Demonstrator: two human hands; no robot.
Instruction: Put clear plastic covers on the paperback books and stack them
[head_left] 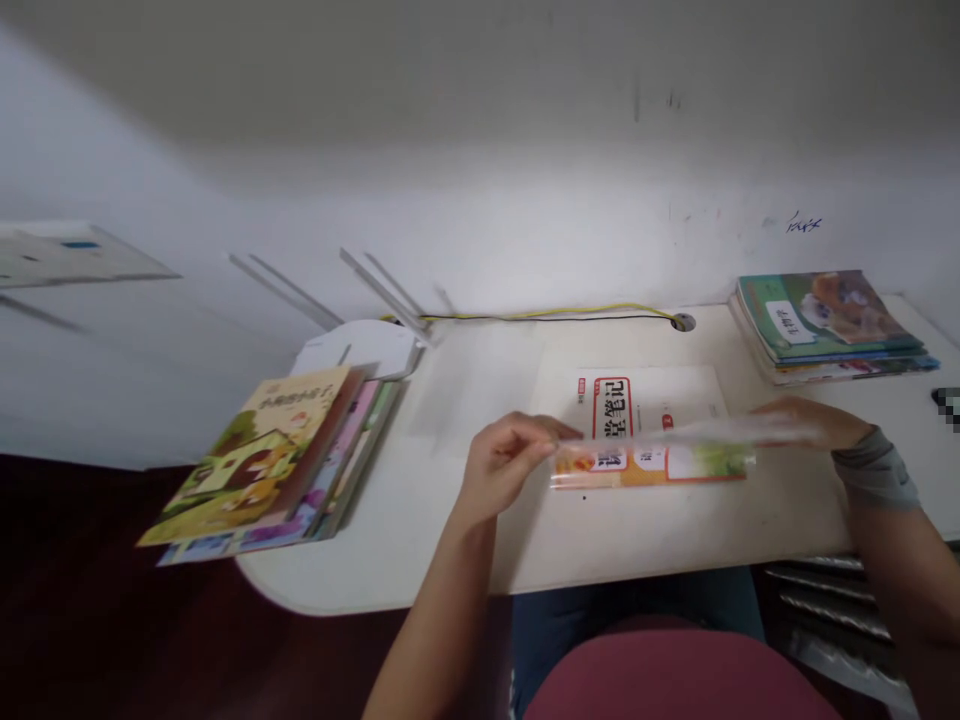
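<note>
On the desk in front of me lies a book [651, 398] with a white cover, large dark characters in a red frame and an orange-green lower band. A clear plastic cover [652, 440] stretches across its lower half, shiny and partly see-through. Thumb and fingers of my left hand [514, 455] pinch the plastic at its left end. My right hand [814, 425], with a grey cuff at the wrist, grips the right end; its fingertips are blurred and partly hidden by the plastic.
Picture books [255, 455] lie fanned at the desk's left edge, before a white router [360, 345] with raised antennas. Another book stack [825, 315] sits at the back right. Yellow and black cables [540, 314] run along the wall to a desk hole [683, 322].
</note>
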